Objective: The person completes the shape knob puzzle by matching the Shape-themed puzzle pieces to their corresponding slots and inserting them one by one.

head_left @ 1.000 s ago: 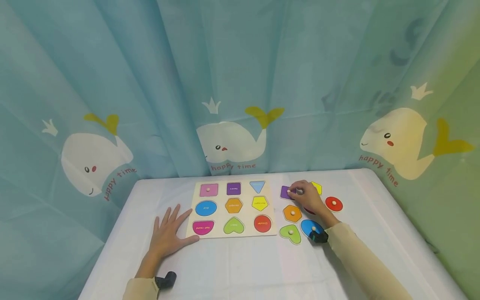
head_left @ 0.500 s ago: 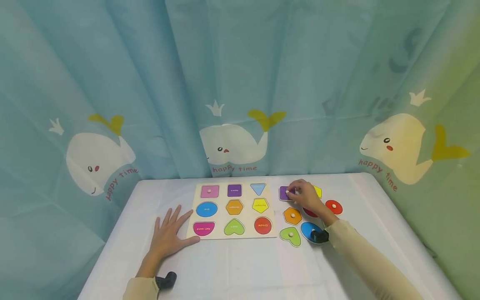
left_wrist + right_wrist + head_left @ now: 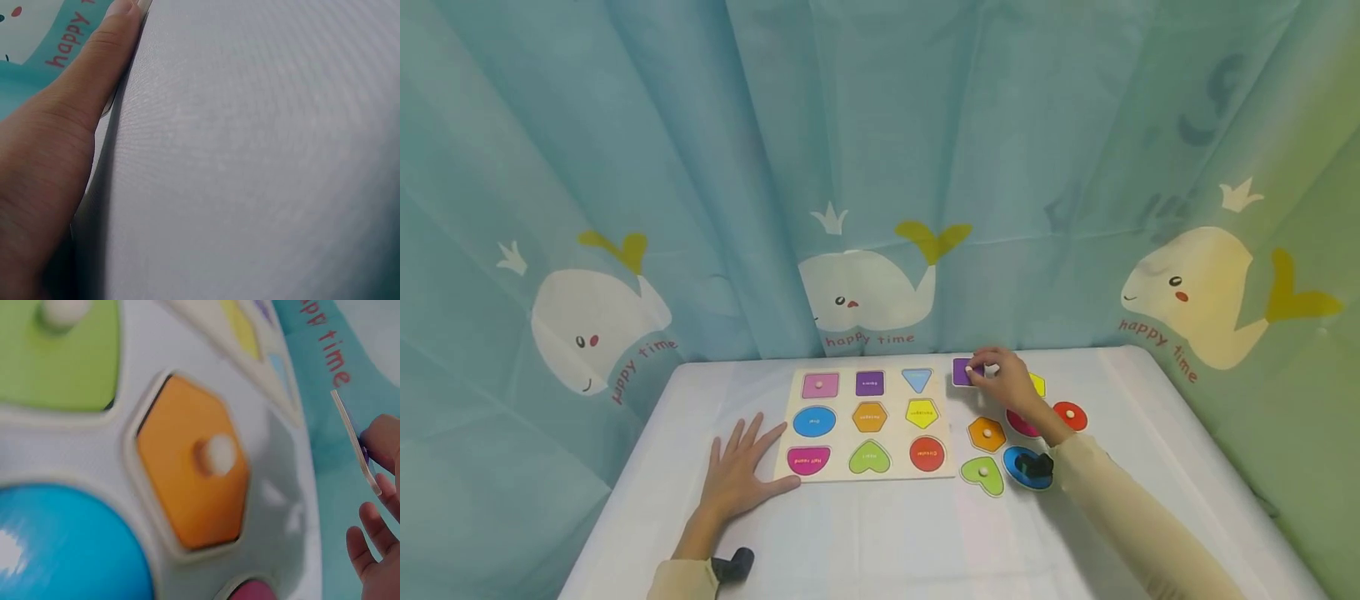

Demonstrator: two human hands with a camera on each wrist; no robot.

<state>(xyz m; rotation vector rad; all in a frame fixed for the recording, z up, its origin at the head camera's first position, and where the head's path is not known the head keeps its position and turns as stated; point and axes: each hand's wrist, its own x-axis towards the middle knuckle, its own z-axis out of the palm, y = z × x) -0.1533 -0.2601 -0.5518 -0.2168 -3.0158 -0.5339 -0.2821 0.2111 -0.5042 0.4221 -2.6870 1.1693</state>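
My right hand (image 3: 1013,387) pinches the small knob of a purple square puzzle piece (image 3: 959,373), just right of the board's far corner. In the right wrist view this square piece (image 3: 354,440) is held edge-on, lifted off the table. The shape puzzle board (image 3: 842,437) lies flat, with a knobbed pink rectangle piece (image 3: 829,390) in its far left space; the other spaces show printed coloured shapes. My left hand (image 3: 733,477) rests with fingers spread, thumb and index fingertip at the board's left edge. The left wrist view shows mainly its thumb (image 3: 94,69).
Right of the board lie loose knobbed pieces: an orange hexagon (image 3: 981,442), a green heart (image 3: 988,479), a blue oval (image 3: 1018,477), a red circle (image 3: 1070,423), and partly hidden magenta (image 3: 1021,423) and yellow (image 3: 1038,384) pieces. A whale-print curtain (image 3: 880,167) hangs behind the table (image 3: 865,542).
The purple square has risen from the table, moving slightly left and away in my right hand's pinch. My left hand has stayed in place by the board.
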